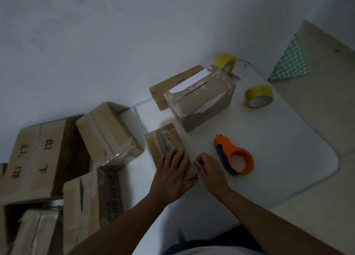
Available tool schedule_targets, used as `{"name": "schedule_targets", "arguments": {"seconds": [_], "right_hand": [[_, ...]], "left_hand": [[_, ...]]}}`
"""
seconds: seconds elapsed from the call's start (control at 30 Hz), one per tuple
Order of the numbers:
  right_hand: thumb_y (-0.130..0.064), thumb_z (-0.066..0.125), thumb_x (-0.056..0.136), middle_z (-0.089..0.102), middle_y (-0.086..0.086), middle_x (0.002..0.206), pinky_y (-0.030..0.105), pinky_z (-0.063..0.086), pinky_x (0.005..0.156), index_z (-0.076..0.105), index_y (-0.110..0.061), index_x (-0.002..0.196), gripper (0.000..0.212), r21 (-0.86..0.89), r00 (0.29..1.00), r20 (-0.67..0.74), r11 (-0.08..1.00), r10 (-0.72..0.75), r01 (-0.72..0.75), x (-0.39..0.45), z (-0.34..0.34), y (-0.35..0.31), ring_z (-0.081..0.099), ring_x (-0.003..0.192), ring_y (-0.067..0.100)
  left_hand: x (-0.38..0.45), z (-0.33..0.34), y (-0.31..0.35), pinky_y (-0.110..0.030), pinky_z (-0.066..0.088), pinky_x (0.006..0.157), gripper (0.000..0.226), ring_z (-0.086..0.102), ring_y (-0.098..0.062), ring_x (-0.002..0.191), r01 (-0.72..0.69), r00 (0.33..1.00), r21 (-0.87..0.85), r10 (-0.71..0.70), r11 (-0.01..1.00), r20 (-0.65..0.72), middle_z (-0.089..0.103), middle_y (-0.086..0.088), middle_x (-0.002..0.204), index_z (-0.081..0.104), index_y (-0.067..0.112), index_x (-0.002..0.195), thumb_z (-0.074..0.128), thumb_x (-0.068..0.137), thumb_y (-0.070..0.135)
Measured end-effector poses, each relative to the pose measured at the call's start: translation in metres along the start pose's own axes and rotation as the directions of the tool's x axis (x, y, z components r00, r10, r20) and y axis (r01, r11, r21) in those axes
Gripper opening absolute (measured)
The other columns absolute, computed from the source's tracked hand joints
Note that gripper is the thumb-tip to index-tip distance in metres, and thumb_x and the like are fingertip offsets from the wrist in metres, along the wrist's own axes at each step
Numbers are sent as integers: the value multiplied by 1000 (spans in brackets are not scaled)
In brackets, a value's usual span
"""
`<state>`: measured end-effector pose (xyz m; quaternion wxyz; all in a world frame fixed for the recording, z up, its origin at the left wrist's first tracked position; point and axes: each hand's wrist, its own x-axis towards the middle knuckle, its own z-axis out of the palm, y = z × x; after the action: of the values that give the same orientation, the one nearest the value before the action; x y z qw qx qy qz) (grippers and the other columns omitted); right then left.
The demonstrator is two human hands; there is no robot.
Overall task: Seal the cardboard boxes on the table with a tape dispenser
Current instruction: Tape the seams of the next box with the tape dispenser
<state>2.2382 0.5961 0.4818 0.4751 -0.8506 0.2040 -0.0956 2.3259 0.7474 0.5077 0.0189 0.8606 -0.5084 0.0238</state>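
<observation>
Right, left hand (173, 170) lies flat, fingers straight, pressing on the top of a small flat cardboard box (167, 145) near the left edge of the white bench (288, 139). Right hand (208, 166) sits just beside that box's right end, fingers curled in at the tips; can't tell whether it pinches anything or touches the box. Orange tape dispenser (233, 155) lies on the bench just right of the right hand, not held. Further back, a taller cardboard box (199, 101) stands with its top seam visible and glossy tape on its near-left corner; a low box (172, 84) sits behind it, touching or nearly so. One yellow tape roll (259, 95) rests on the bench to the right of the taller box, a second yellow roll (225, 63) behind it at the back edge. Left of the bench, a pile of larger cardboard boxes (57, 168), off the bench surface. Green checked cloth (292, 61) at far right.
</observation>
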Motion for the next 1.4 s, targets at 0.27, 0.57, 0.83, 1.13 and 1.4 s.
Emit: {"name": "schedule_targets", "arguments": {"seconds": [0.27,0.57,0.83,1.13,1.4], "right_hand": [[-20,45,101,54,3,84,42,44,65,47,-13,90,14,-11,993,67,995,98,-97,-2,12,-6,52,71,22],[-4,43,97,41,10,138,35,43,95,40,-7,138,41,-239,904,378,965,198,-112,-1,-5,-4,51,114,26],[-7,36,91,57,16,132,21,31,105,46,-1,137,48,-107,983,181,993,-37,57,-43,-16,-27,55,120,25],[-14,49,99,42,4,149,22,25,112,33,-15,148,52,-199,924,375,980,75,1,-23,-31,-13,39,135,17],[-41,55,94,58,-2,117,28,44,88,57,-23,117,29,-460,903,427,869,36,184,3,-47,-36,51,110,14]], "left_hand": [[0,6,-1,-52,34,107,77,40,-37,137,8,999,-19,-8,1000,-36,47,-14,144,44,11,141,44,89,68],[-1,2,-1,-51,36,106,78,39,-35,138,29,1000,-39,-29,999,-2,45,-12,146,44,14,142,45,87,69],[0,3,-1,-52,35,108,80,39,-36,136,27,1000,-36,-26,999,15,45,-12,145,41,14,142,43,86,71],[1,-8,-2,-49,34,108,76,38,-29,136,60,998,-187,-57,981,22,47,-6,144,49,18,139,38,89,73],[6,-17,-13,-34,21,109,62,31,-17,134,170,985,-421,-140,891,100,40,6,144,49,27,137,20,95,63]]}}
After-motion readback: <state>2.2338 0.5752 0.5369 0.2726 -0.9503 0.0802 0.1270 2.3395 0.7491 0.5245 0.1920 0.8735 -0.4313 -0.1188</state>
